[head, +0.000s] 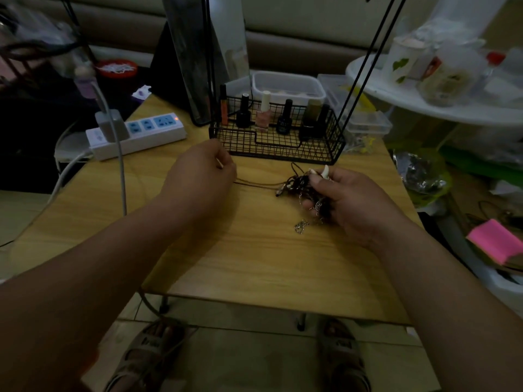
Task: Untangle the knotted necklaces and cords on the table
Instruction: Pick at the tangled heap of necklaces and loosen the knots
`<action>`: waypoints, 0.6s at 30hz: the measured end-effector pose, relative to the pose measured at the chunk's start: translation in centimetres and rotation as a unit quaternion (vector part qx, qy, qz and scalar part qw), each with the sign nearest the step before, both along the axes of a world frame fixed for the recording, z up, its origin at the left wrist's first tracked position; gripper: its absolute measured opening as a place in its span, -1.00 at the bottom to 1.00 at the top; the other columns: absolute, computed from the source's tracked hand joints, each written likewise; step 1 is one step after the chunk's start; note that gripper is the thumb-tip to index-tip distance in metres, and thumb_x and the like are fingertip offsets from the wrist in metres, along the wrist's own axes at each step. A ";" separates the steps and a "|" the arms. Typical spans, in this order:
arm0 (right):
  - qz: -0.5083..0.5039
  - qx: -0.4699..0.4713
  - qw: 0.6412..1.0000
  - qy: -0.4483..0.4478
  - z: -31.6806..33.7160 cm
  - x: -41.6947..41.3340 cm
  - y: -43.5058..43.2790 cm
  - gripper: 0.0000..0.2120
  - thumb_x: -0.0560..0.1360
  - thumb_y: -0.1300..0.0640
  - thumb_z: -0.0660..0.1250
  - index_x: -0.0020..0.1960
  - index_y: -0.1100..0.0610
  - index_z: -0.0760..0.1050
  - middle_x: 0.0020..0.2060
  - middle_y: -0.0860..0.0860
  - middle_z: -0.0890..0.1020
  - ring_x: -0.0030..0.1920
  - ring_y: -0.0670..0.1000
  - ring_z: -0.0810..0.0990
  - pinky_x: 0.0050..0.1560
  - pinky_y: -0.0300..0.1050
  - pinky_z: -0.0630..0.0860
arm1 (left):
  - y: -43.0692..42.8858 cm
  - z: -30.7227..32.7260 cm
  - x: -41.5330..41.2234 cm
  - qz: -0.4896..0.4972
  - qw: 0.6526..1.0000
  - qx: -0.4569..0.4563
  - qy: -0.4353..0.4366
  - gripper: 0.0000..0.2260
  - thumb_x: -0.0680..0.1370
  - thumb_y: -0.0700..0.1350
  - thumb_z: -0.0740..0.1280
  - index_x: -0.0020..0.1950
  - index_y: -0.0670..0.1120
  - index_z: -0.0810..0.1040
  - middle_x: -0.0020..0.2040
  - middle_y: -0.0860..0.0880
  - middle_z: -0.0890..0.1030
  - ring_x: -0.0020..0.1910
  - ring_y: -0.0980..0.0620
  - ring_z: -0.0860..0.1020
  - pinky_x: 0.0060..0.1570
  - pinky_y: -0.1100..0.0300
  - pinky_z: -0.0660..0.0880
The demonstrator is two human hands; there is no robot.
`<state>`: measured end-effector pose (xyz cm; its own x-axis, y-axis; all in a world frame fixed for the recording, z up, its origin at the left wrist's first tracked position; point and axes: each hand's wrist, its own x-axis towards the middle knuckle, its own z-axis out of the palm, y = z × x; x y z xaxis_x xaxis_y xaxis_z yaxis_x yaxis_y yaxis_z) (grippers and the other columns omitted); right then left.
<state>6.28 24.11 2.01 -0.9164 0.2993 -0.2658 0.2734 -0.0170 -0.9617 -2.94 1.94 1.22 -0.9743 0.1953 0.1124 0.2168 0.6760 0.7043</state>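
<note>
A dark tangle of cords and necklaces point(304, 185) with small pale beads lies in my right hand point(348, 202), whose fingers curl round it just above the wooden table point(254, 264). A white tooth-shaped pendant point(326, 171) sticks up by my thumb. A silver chain point(301, 226) hangs from the bundle onto the table. A thin brown cord point(259, 184) runs taut from the tangle leftward to my left hand point(202, 171), which pinches its end.
A black wire basket point(278, 142) with nail polish bottles stands just behind my hands. A white power strip point(135, 137) with a charger and cable lies at the left rear. Plastic boxes sit behind the basket; clutter fills the right side.
</note>
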 end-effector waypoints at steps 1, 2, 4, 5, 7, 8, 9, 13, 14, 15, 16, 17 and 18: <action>0.008 -0.015 1.000 -0.005 0.0 0.0 -0.1 -0.83 0.67 0.17 0.31 0.19 0.21 0.60 -0.05 0.15 0.72 -0.18 0.05 0.67 -0.22 -0.09 0.59 | 0.1 -0.3 0.1 -0.011 1.000 -0.018 0.024 -0.94 0.62 0.02 0.39 0.04 0.06 0.58 0.03 0.11 0.54 0.02 0.09 0.54 -0.15 0.19 0.43; 0.017 -0.033 0.999 -0.008 0.0 -0.1 -0.2 -0.80 0.68 0.16 0.29 0.21 0.23 0.60 -0.03 0.17 0.72 -0.18 0.06 0.67 -0.21 -0.09 0.59 | 0.2 -0.7 0.2 -0.031 0.997 -0.035 0.055 -0.85 0.61 0.07 0.40 0.13 0.07 0.58 0.15 0.07 0.51 0.13 0.07 0.52 0.01 0.18 0.45; 0.045 -0.073 0.996 -0.008 -0.1 -0.1 -0.6 -0.75 0.70 0.15 0.25 0.24 0.28 0.57 0.00 0.22 0.71 -0.17 0.07 0.66 -0.20 -0.09 0.59 | 0.7 -1.1 0.6 -0.109 0.991 -0.019 0.070 -0.61 0.60 0.18 0.38 0.38 0.10 0.51 0.38 0.04 0.43 0.33 0.09 0.43 0.27 0.13 0.41; 0.065 -0.090 0.994 -0.007 0.0 -0.2 -0.9 -0.74 0.70 0.15 0.23 0.26 0.30 0.57 0.01 0.23 0.71 -0.17 0.07 0.66 -0.19 -0.09 0.59 | 1.3 -0.9 1.0 -0.155 0.987 0.021 0.032 -0.51 0.60 0.21 0.37 0.49 0.12 0.42 0.44 0.06 0.41 0.38 0.10 0.43 0.32 0.10 0.43; 0.109 -0.123 0.986 0.005 0.2 -0.2 -1.4 -0.74 0.71 0.18 0.22 0.25 0.31 0.57 -0.02 0.21 0.69 -0.15 0.06 0.66 -0.15 -0.09 0.59 | 2.4 -0.9 1.6 -0.227 0.967 0.096 -0.064 -0.38 0.60 0.22 0.38 0.61 0.17 0.24 0.46 0.06 0.47 0.34 0.12 0.52 0.30 0.06 0.53; 0.124 -0.141 0.982 0.014 0.2 -0.3 -1.6 -0.76 0.70 0.22 0.22 0.25 0.32 0.56 -0.03 0.19 0.68 -0.12 0.06 0.67 -0.12 -0.08 0.61 | 2.8 -1.0 1.7 -0.247 0.959 0.105 -0.086 -0.37 0.61 0.19 0.38 0.63 0.19 0.21 0.41 0.05 0.53 0.28 0.12 0.58 0.27 0.05 0.58; 0.130 -0.154 0.979 0.024 0.3 -0.3 -1.7 -0.77 0.68 0.26 0.23 0.26 0.34 0.55 -0.03 0.18 0.69 -0.09 0.07 0.68 -0.10 -0.07 0.62 | 3.0 -0.9 1.8 -0.260 0.956 0.103 -0.090 -0.40 0.62 0.16 0.38 0.62 0.18 0.24 0.36 0.05 0.57 0.23 0.14 0.62 0.24 0.04 0.61; 0.100 -0.133 0.985 0.036 0.3 -0.4 -1.2 -0.71 0.59 0.42 0.27 0.30 0.31 0.52 0.04 0.22 0.70 -0.01 0.12 0.70 -0.02 -0.05 0.69 | 2.9 -0.5 1.5 -0.237 0.962 0.122 -0.063 -0.78 0.67 -0.06 0.36 0.32 0.02 0.55 0.05 0.01 0.70 0.01 0.09 0.69 0.06 0.02 0.65; 0.090 -0.121 0.988 0.028 0.3 -0.4 -1.0 -0.70 0.57 0.44 0.29 0.28 0.29 0.53 0.07 0.22 0.70 0.00 0.11 0.71 -0.02 -0.07 0.69 | 2.8 -0.4 1.3 -0.212 0.965 0.139 -0.064 -0.85 0.68 -0.08 0.34 0.25 -0.01 0.57 0.00 -0.02 0.69 -0.03 0.05 0.69 0.03 -0.02 0.65; 0.084 -0.108 0.990 0.018 0.2 -0.4 -0.9 -0.69 0.56 0.46 0.30 0.25 0.26 0.54 0.08 0.20 0.71 -0.01 0.08 0.72 -0.05 -0.11 0.69 | 2.7 -0.3 1.2 -0.189 0.964 0.171 -0.081 -0.89 0.69 -0.10 0.33 0.20 -0.04 0.57 -0.03 -0.05 0.69 -0.07 0.02 0.69 0.04 -0.07 0.65; 0.084 -0.098 0.992 0.009 0.1 -0.4 -0.9 -0.70 0.55 0.47 0.31 0.22 0.23 0.56 0.04 0.16 0.71 -0.05 0.04 0.72 -0.11 -0.16 0.68 | 2.7 -0.2 1.1 -0.171 0.954 0.218 -0.115 -0.90 0.70 -0.11 0.31 0.18 -0.08 0.56 -0.06 -0.06 0.70 -0.11 0.00 0.69 0.07 -0.11 0.65; 0.090 -0.090 0.992 0.004 0.0 -0.4 -0.9 -0.71 0.55 0.46 0.32 0.20 0.20 0.57 -0.01 0.13 0.71 -0.09 0.01 0.72 -0.15 -0.19 0.67 | 2.7 0.0 1.1 -0.160 0.939 0.264 -0.153 -0.91 0.70 -0.13 0.29 0.17 -0.11 0.55 -0.09 -0.06 0.70 -0.13 0.00 0.69 0.10 -0.14 0.65; 0.098 -0.084 0.992 0.002 -0.1 -0.4 -1.0 -0.72 0.55 0.45 0.32 0.18 0.19 0.58 -0.05 0.10 0.71 -0.12 -0.01 0.71 -0.17 -0.20 0.65 | 2.6 0.1 1.1 -0.150 0.925 0.297 -0.180 -0.91 0.71 -0.15 0.28 0.16 -0.14 0.54 -0.10 -0.06 0.70 -0.13 -0.01 0.69 0.12 -0.17 0.65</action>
